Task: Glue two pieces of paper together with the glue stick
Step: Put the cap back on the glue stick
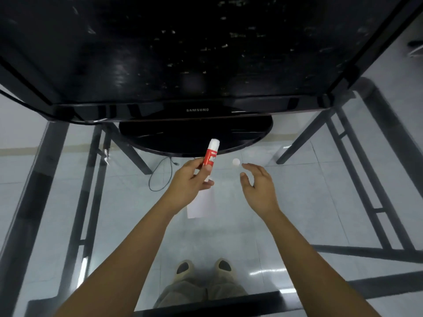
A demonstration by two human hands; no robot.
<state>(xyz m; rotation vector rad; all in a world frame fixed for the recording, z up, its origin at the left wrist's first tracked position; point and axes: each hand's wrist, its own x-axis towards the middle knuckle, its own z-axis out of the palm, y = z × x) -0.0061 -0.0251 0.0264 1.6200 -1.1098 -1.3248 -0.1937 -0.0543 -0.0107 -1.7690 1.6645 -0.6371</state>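
Note:
My left hand grips a red glue stick with white lettering, its white glue end pointing up and away. A small white round cap lies on the glass table just beyond my right hand, whose fingers are spread and relaxed, holding nothing. A white piece of paper lies flat on the glass under my left hand, partly hidden by my wrist. I cannot tell whether it is one sheet or two stacked.
A black Samsung monitor on an oval stand fills the far half of the glass table. The black table frame, a cable on the floor and my feet show through the glass.

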